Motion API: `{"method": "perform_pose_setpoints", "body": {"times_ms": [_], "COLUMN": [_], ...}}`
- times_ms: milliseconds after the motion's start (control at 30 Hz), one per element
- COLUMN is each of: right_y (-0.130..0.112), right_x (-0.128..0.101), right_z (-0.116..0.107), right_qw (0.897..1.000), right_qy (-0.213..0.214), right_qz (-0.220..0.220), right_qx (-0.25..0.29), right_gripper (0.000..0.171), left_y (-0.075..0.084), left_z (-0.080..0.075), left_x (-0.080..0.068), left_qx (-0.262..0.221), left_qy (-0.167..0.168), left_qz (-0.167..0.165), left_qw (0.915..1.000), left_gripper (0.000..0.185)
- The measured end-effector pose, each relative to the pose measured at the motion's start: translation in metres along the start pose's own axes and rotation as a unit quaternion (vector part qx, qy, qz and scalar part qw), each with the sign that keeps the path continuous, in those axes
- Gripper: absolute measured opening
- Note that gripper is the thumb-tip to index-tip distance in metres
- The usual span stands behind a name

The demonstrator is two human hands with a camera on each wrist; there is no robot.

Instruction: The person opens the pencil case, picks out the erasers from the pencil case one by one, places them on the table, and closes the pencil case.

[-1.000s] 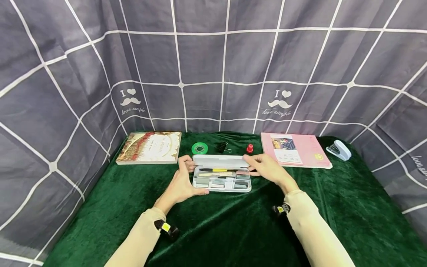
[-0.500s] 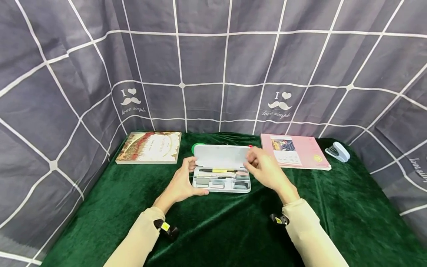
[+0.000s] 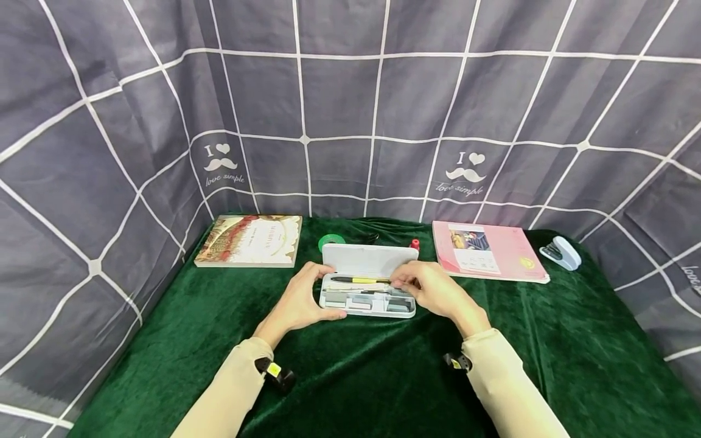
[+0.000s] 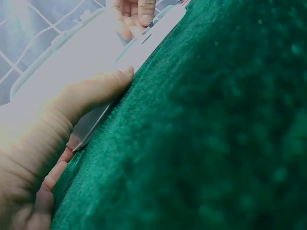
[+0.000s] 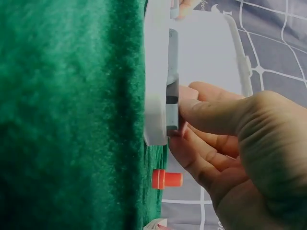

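A white pencil case [image 3: 378, 313] lies on the green cloth with its lid [image 3: 364, 258] raised at the back. Inside are a yellow-and-black pen [image 3: 361, 280], other slim pens and several small grey and white blocks [image 3: 336, 298]. My left hand [image 3: 298, 301] grips the left end of the case, thumb along the front edge and fingers round the back. At the case's right end, my right hand [image 3: 435, 289] pinches a pinkish eraser [image 5: 183, 125] between thumb and fingers, beside a grey block with a dark band [image 5: 171, 112]; the fingers partly hide it.
Behind the case are a green tape roll [image 3: 331, 241], a black binder clip [image 3: 372, 238] and a small red-capped item [image 3: 414, 244]. A patterned book [image 3: 249, 241] lies left, a pink book [image 3: 490, 252] and white stapler-like tool [image 3: 561, 253] right. A grid curtain [image 3: 339, 109] encloses the cloth.
The lid has swung up and back from its lower position. My right hand has left the lid and come down into the case's right end. My left hand keeps its grip.
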State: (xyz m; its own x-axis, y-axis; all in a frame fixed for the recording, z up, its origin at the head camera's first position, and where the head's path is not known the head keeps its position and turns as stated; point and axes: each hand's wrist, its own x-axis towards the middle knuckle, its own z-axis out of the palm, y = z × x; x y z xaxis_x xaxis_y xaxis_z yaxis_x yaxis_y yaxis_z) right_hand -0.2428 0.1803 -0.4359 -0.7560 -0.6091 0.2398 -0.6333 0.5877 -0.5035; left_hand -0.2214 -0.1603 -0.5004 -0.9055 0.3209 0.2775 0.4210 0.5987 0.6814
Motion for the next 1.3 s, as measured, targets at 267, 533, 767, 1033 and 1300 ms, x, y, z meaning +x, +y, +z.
{"method": "perform_pose_setpoints", "body": {"times_ms": [267, 533, 767, 1033, 1300], "right_y": [-0.002, 0.041, 0.082, 0.090, 0.070], "right_x": [-0.014, -0.077, -0.118, -0.137, -0.126], "right_z": [-0.037, -0.092, -0.081, -0.079, -0.087], "right_qw": [0.997, 0.985, 0.976, 0.981, 0.987], "right_qy": [0.072, 0.137, 0.129, 0.097, 0.069], "right_qz": [0.019, 0.069, 0.134, 0.137, 0.134], "right_qx": [0.027, -0.082, -0.112, -0.092, -0.060], "right_gripper": [0.022, 0.020, 0.015, 0.021, 0.016], "left_y": [0.002, -0.004, -0.006, -0.007, -0.004], "left_z": [-0.004, -0.006, -0.005, 0.001, 0.003], "left_x": [0.000, -0.001, -0.002, -0.001, 0.000], "left_qx": [-0.003, 0.001, -0.003, -0.005, -0.007], "left_qy": [0.011, 0.017, 0.018, 0.008, 0.008], "left_qz": [0.004, 0.000, -0.004, -0.006, -0.007], "left_qw": [0.9999, 0.9999, 0.9998, 0.9999, 0.9999], "left_gripper": [0.087, 0.086, 0.085, 0.085, 0.085]}}
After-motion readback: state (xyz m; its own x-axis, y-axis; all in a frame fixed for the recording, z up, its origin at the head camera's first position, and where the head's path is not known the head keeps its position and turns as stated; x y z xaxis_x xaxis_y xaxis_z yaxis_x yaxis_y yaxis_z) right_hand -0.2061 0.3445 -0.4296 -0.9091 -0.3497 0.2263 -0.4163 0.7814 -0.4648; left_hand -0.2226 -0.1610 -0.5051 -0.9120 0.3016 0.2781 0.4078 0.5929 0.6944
